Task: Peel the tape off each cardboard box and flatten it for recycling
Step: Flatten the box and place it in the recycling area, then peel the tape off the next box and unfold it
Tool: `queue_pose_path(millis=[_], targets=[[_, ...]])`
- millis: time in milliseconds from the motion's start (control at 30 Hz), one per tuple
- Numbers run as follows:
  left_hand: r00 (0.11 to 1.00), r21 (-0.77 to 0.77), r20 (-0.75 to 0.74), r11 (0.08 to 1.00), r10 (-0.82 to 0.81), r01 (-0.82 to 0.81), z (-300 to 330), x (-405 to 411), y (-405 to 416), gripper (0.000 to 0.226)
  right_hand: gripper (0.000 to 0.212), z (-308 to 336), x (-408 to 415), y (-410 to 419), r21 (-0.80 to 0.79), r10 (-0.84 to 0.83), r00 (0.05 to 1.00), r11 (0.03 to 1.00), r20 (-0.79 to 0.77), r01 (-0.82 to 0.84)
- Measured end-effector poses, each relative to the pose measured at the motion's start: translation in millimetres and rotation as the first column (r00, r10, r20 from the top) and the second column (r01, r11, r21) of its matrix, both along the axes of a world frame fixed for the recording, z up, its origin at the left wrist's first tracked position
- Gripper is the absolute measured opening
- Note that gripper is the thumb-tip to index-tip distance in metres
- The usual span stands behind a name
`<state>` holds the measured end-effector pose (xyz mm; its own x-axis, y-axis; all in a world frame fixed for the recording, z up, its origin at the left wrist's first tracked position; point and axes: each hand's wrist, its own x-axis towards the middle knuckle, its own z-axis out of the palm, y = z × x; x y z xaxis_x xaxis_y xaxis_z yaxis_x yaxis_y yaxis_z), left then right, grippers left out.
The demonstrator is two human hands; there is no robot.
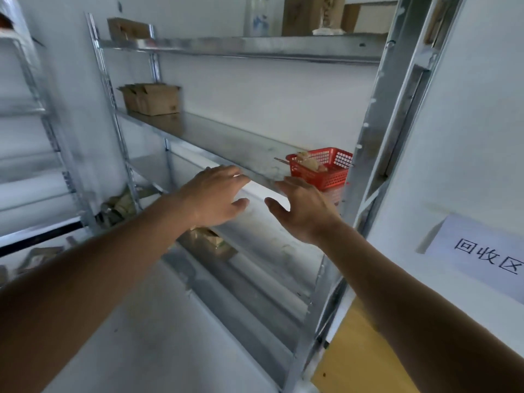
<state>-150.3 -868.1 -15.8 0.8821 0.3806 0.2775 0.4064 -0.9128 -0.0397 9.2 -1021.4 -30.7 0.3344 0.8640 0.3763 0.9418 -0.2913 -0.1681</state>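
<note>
Galvanized metal shelf (pixel 226 143) — both hands, left (pixel 215 198) and right (pixel 304 209), spread, seemingly empty.

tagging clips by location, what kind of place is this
Probably a storeroom or stockroom corner used for recycling. Bare metal shelving holds cardboard boxes and a red plastic basket, and a paper sign on the white wall reads "recycling area" in Chinese.

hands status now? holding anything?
Left hand: open, holding nothing, by the metal shelf edge.
Right hand: open, holding nothing.
</note>
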Motion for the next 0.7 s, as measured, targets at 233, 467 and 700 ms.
queue_pose_path(millis=[233, 467, 700], targets=[[0.998, -0.016, 0.013, 0.998, 0.068, -0.067, 11, -20, 117, 0.062, 0.057, 8, -3, 125, 0.005, 0.063, 0.998, 0.998, -0.011, -0.063], [0.99, -0.049, 0.061, 0.991, 0.131, -0.128, 3, 13, 252, 0.063, 0.054, 15, 40, 264, 0.036, 0.16, 0.987, 0.987, -0.023, -0.159], [0.975, -0.075, 0.11, 0.979, 0.195, -0.187, 15, 54, 388, 0.058, 0.054, 22, 84, 421, 0.036, 0.253, 0.967, 0.967, -0.001, -0.253]])
